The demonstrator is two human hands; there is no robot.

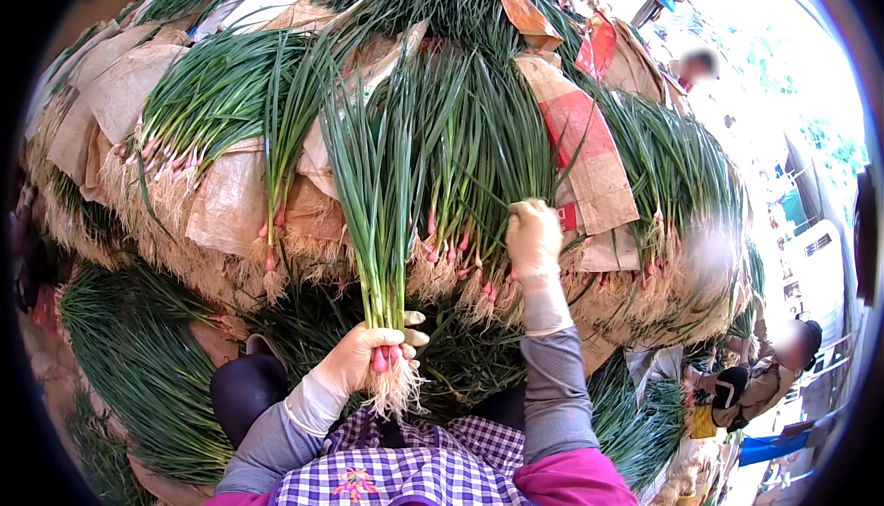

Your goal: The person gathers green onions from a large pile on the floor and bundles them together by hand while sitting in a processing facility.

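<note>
A small bunch of green onions, with pink bulbs and pale stringy roots, stands upright in front of me. My left hand, in a cream glove, is wrapped round its stems just above the bulbs. Farther forward and to the right, my gloved right hand has its fingers curled down at the edge of the heap of green onions. Whatever those fingers hold, if anything, is hidden beneath the hand. Bulbs and roots of the heap hang toward me between my two hands.
Tan sacking and a red-and-white sack lie among the onions. More green onions are piled low at my left, others at my right. A person in a dark cap sits at the right; another person is farther back.
</note>
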